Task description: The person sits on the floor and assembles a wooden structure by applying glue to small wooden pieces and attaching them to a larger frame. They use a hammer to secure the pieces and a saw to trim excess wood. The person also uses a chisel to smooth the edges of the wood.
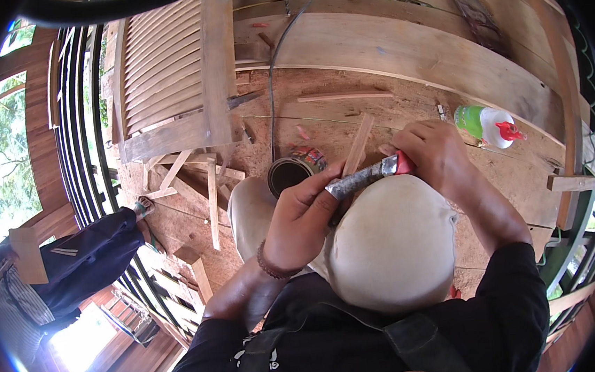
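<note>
Over my raised knee in light trousers (393, 245), both hands are at a worn grey metal tool with a red end (365, 178); its exact kind is unclear. My left hand (289, 218) is closed at the grey end, thumb lying along it. Around the red end, my right hand (438, 150) is closed with the fingers curled. A thin wooden strip (360, 142) rises from behind the tool, close to my left fingers; whether they also grip it is hidden. Left of my hands stands an open tin can (290, 176) with a dark inside.
A louvred wooden panel (167, 77) lies at the far left, with wood offcuts (213, 203) below it. Long boards (398, 38), a cable (272, 90) and a drill bit (286, 1) lie farther off. To the right is a green-and-white bottle (488, 127). Another person (73, 266) stands at left.
</note>
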The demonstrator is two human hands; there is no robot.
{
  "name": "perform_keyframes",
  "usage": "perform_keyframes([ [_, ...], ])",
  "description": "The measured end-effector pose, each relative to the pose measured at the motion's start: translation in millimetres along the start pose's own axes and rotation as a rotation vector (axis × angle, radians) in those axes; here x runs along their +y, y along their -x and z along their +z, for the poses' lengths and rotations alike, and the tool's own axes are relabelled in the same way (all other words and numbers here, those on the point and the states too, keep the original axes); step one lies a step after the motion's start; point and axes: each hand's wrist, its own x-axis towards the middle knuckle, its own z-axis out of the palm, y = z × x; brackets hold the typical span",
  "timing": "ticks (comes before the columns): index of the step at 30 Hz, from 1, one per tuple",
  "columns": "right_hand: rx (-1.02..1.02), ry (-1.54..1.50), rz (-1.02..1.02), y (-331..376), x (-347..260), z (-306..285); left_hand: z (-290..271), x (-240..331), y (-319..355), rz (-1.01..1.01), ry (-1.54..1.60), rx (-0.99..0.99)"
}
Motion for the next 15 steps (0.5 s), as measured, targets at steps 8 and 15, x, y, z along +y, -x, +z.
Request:
perform_keyframes([
  [8, 0.074, 0.058, 0.156, 16, -7, 7, 4, -2, 21, -0.035, -0.073, 0.125],
  [15, 0.137, 0.071, 0.022, 9, -3, 7, -3, -1, 15, -0.114, -0.195, 0.04],
])
